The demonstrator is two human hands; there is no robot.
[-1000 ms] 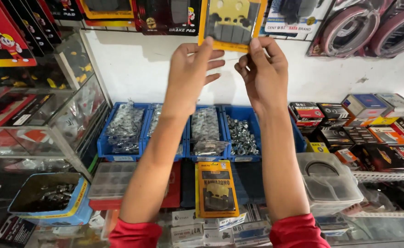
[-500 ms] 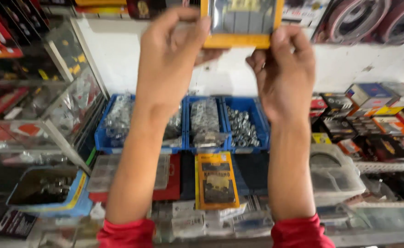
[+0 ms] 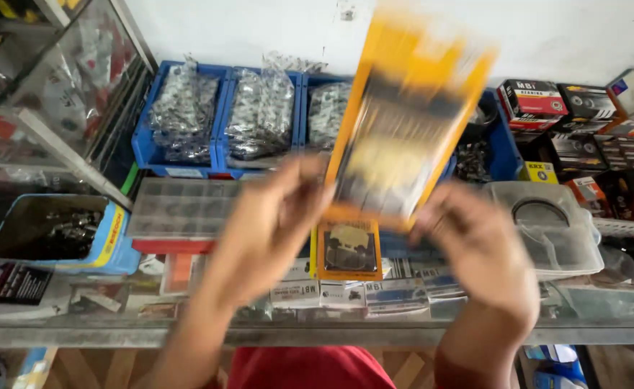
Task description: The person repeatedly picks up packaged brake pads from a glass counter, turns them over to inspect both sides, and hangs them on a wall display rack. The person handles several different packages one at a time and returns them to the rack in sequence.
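Note:
Both of my hands hold one yellow blister pack (image 3: pixel 403 122) of a dark flat part, blurred by motion, in front of my chest. My left hand (image 3: pixel 277 220) grips its lower left edge. My right hand (image 3: pixel 479 245) grips its lower right corner. The pack is tilted, top leaning right. Below it a second yellow blister pack (image 3: pixel 347 252) lies flat on the glass counter (image 3: pixel 115 333), partly hidden by my hands.
Blue bins (image 3: pixel 180 119) of bagged metal parts stand against the white wall. A clear compartment box (image 3: pixel 180 209) sits left of centre, a blue tin (image 3: pixel 50 230) at far left. Small boxes (image 3: pixel 569 108) are stacked at right, beside a clear plastic tub (image 3: pixel 547 223).
My hands have come down from the wall display with the yellow pack, from above my head to chest height. The view has tipped down toward the counter.

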